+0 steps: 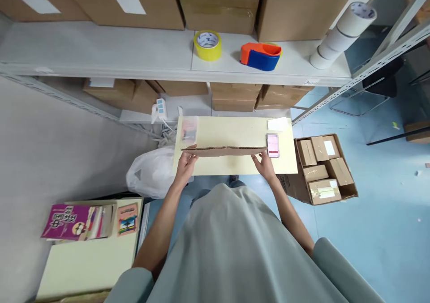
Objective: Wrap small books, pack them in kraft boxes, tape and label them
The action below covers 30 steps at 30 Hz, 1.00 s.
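A flattened brown cardboard box (pixel 225 151) is held level above a pale yellow table (pixel 235 130), seen edge-on. My left hand (pixel 187 163) grips its left end, fingers closed over the edge. My right hand (pixel 265 164) grips the right end the same way. A pink phone (pixel 273 145) lies on the table just beyond my right hand. A clear plastic packet (pixel 189 129) lies at the table's far left corner.
A white paper (pixel 277 124) lies by the phone. On the shelf (pixel 101 48) sit yellow tape (pixel 208 45), an orange-blue tape dispenser (pixel 261 56) and white rolls (pixel 342 34). An open carton of small boxes (pixel 322 168) stands at the right, a white bag (pixel 151 172) at the left, books (pixel 79 222) nearer.
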Each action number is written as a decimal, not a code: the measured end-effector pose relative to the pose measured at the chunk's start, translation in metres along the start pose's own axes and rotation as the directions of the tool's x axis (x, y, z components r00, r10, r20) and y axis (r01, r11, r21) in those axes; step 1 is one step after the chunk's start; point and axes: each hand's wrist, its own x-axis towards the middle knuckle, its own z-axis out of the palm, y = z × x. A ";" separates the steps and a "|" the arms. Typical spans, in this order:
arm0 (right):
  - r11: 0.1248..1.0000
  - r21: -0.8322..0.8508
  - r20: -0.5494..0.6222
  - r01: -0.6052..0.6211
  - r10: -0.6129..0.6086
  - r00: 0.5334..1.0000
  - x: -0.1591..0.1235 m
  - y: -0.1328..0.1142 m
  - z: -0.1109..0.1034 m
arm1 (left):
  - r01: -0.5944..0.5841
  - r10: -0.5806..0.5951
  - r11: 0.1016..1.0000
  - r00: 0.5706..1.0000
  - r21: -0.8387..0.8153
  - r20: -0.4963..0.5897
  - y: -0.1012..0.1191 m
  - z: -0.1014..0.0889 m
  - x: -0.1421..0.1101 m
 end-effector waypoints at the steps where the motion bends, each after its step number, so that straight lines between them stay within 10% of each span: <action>1: 1.000 0.009 0.012 -0.005 0.005 1.000 0.007 0.003 -0.005 | 0.007 -0.007 1.000 1.000 -0.009 0.003 -0.002 0.010 0.009; 15: 0.974 0.170 0.088 -0.146 0.133 0.987 0.058 0.018 -0.024 | 0.058 -0.059 0.998 0.993 0.008 0.100 -0.019 0.056 0.076; 22: 0.924 0.326 -0.044 -0.200 0.226 0.973 0.072 0.008 0.006 | 0.112 -0.100 0.993 0.972 0.040 -0.214 -0.033 0.084 0.082; 30: 0.892 0.320 -0.143 -0.321 0.380 0.914 0.077 -0.001 0.029 | 0.155 -0.157 0.988 0.953 -0.027 -0.259 -0.039 0.094 0.078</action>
